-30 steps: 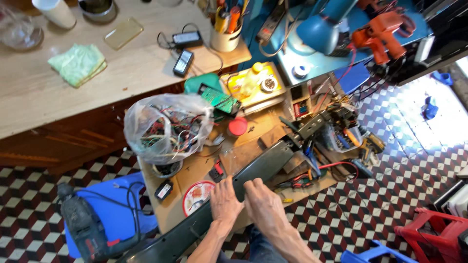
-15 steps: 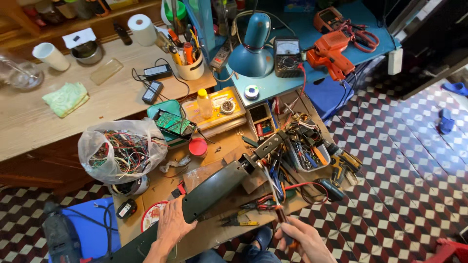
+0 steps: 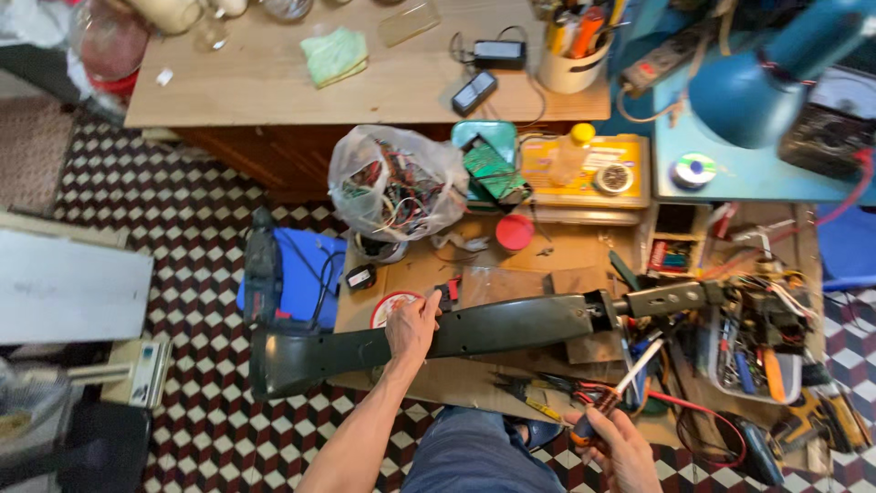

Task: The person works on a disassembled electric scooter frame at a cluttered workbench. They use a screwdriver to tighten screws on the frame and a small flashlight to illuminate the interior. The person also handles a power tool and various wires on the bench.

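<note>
A long dark green scooter-like deck [image 3: 493, 330] lies across a low wooden table [image 3: 547, 260], its left end hanging over the floor. My left hand [image 3: 412, 327] rests on top of the deck near its middle, fingers curled over the far edge. My right hand [image 3: 613, 438] is low at the front and grips a screwdriver [image 3: 628, 382] with a red and black handle, its shaft pointing up toward the deck's right end. A metal stem [image 3: 666, 298] joins the deck at the right.
A clear bag of wires [image 3: 394, 184], a red lid [image 3: 515, 232], a yellow box [image 3: 584, 170] and a tray of tools [image 3: 757, 347] crowd the table. A blue lamp [image 3: 762, 78] hangs at the upper right. A blue case with a drill [image 3: 290, 274] sits on the checkered floor.
My right hand has left the deck, dropped to the front right and now holds the screwdriver. The view swung left, and my left hand stays on the deck.
</note>
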